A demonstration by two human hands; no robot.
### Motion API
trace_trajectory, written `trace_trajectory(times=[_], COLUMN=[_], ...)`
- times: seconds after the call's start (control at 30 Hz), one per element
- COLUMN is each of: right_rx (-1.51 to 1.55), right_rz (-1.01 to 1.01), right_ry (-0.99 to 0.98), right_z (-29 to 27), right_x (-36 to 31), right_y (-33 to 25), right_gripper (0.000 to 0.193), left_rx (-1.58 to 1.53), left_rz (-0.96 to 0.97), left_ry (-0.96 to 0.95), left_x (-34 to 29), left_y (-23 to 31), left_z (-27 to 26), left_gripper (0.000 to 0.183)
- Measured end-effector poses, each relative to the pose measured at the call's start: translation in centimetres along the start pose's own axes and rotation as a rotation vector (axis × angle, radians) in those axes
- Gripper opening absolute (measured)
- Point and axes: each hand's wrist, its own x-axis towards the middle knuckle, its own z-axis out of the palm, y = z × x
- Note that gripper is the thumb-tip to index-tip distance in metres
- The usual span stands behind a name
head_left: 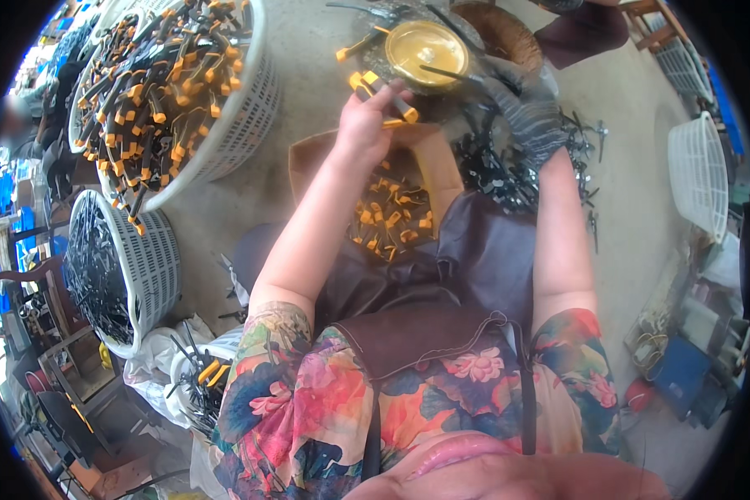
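My bare left hand (367, 125) is closed around orange-and-black plastic handles (367, 81), whose ends stick out past the fingers. On my right hand (529, 121) is a grey striped glove, its fingers blurred, closed on a dark thin bar (446, 74). The bar's tip reaches over a round golden-yellow dish (417, 46); whether it touches the contents I cannot tell. Below my left hand, a cardboard box (442, 162) between my knees holds many orange-and-black handles (392, 212). Dark metal parts (492, 167) lie piled under and beside my right hand.
A big white basket (242, 125) heaped with orange-and-black handled pieces stands at the far left. Nearer is another basket (154, 258) of thin black parts. A brown round container (500, 33) sits behind the dish, and a white crate (698, 175) is at the right.
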Motion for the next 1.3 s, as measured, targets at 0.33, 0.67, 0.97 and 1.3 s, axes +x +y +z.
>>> trace_trajectory(times=[0.33,0.67,0.97,1.3], right_rx=[0.031,0.715,0.565,0.238], right_rz=[-0.027,0.357,0.107,-0.091], right_ry=[-0.067,0.065,0.121,0.077], right_z=[0.4,-0.3,0.0,1.3], right_x=[1.0,0.9,-3.1,-3.9], right_y=[-0.1,0.6,-5.0,-5.4], right_gripper=[0.033,0.023,0.029,0.034], left_rx=[0.087,0.087,-0.126,-0.195], left_rz=[0.107,0.112,0.102,0.056], left_ry=[-0.016,-0.019,-0.017,-0.034], left_x=[1.3,0.8,0.1,-0.4], left_y=[-0.8,-0.1,3.9,4.0], left_z=[0.4,0.4,-0.5,-0.5], left_gripper=[0.023,0.020,0.025,0.030])
